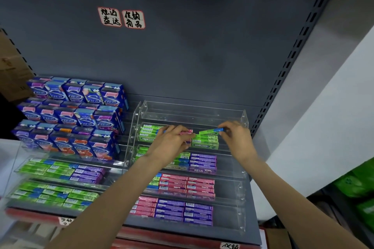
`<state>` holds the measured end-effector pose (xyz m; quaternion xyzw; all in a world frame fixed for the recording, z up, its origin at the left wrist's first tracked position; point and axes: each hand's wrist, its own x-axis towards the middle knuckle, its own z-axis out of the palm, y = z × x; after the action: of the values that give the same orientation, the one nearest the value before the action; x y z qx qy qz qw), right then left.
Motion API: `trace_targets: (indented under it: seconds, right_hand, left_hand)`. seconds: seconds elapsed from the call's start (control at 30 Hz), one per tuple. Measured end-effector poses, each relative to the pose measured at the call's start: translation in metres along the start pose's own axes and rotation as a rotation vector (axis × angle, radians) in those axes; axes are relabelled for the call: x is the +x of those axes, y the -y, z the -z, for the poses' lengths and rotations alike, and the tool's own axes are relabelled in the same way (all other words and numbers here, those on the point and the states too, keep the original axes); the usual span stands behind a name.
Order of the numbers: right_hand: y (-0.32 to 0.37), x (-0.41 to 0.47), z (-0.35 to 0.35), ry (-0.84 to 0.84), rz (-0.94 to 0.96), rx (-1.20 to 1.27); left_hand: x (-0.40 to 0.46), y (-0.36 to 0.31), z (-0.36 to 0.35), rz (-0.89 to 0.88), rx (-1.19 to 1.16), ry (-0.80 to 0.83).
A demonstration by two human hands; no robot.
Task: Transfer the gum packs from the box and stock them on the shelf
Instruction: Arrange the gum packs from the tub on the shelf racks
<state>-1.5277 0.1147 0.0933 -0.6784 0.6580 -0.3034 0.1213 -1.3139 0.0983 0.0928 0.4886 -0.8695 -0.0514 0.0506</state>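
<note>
Left hand [172, 141]: I hold a pink gum pack [187, 131], fingers curled around it.
Right hand [235, 137]: I pinch a green gum pack [211, 131] above the Doublemint stack [204, 142].

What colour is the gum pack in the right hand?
Green with a blue end, seen in the head view: the gum pack pinched by the right hand.

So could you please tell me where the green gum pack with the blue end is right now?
In the head view, the right hand pinches the green gum pack right of centre, just above the green Doublemint stack in the clear acrylic rack.
</note>
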Motion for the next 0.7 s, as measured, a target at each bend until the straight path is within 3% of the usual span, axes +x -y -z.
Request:
trace_targets:
  seconds: [0.17,0.33,0.7]
  right_hand:
    - [0.009,-0.008,-0.007,0.062,0.004,-0.165]
    - [0.006,-0.010,-0.007,0.161,-0.001,-0.118]
    - [0.017,-0.015,-0.005,0.242,0.177,-0.341]
  left_hand:
    - [0.000,0.001,0.000,-0.009,-0.028,0.006]
    - [0.001,0.000,0.002,-0.002,-0.066,-0.006]
    - [-0.005,-0.008,-0.002,0.043,-0.028,-0.124]
